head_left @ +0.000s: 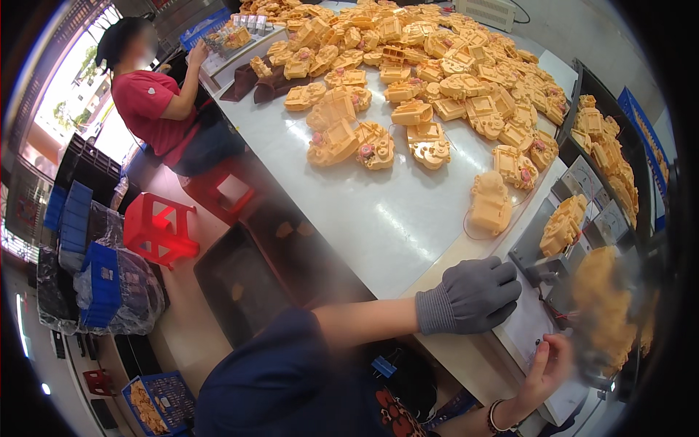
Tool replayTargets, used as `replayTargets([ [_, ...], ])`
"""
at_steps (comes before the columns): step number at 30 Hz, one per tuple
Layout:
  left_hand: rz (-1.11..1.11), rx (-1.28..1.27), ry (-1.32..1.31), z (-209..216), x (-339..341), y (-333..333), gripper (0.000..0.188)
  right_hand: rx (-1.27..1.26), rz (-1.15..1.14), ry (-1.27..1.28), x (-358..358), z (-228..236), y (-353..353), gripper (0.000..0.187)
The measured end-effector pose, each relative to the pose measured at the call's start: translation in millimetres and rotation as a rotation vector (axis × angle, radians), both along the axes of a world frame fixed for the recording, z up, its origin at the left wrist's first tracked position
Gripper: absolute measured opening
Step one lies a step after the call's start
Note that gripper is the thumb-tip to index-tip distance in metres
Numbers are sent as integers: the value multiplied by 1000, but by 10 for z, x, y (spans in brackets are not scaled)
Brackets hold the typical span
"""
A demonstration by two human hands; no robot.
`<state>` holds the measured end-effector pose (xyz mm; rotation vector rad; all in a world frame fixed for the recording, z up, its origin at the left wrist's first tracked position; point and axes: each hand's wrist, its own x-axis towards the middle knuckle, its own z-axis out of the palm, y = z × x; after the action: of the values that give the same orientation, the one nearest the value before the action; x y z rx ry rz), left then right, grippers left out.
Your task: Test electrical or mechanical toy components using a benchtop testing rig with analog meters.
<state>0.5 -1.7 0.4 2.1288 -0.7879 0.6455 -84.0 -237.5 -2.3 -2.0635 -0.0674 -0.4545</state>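
Observation:
My left hand (477,295), in a grey knit glove, is curled closed over the bench edge. What it holds, if anything, is hidden by the fingers. My bare right hand (545,371), with a bracelet at the wrist, is at the lower right, its thumb and fingers bent but apart. A tiny dark piece (538,341) lies by its fingertips on a pale panel (523,336). Beyond my hands, a yellow plastic housing (563,224) rests on a dark fixture (535,251). A blurred yellow mass (604,306) is close by on the right.
A large heap of yellow housings (466,73) covers the far part of the white table (364,226). One housing (491,204) lies nearest my left hand. A black bin (582,95) of housings stands right. At far left, a person in red (156,102) sits near a red stool (160,229).

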Motion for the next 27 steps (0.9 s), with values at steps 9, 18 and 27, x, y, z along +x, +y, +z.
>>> replayTargets([
  [9,-17,2,-8,21,11,6,16,23,0,3,2,7,11,12],
  [18,-16,2,-8,19,5,9,16,17,-1,-6,6,-8,17,11],
  [27,-22,5,-2,17,8,12,16,-12,10,-4,14,13,38,10],
])
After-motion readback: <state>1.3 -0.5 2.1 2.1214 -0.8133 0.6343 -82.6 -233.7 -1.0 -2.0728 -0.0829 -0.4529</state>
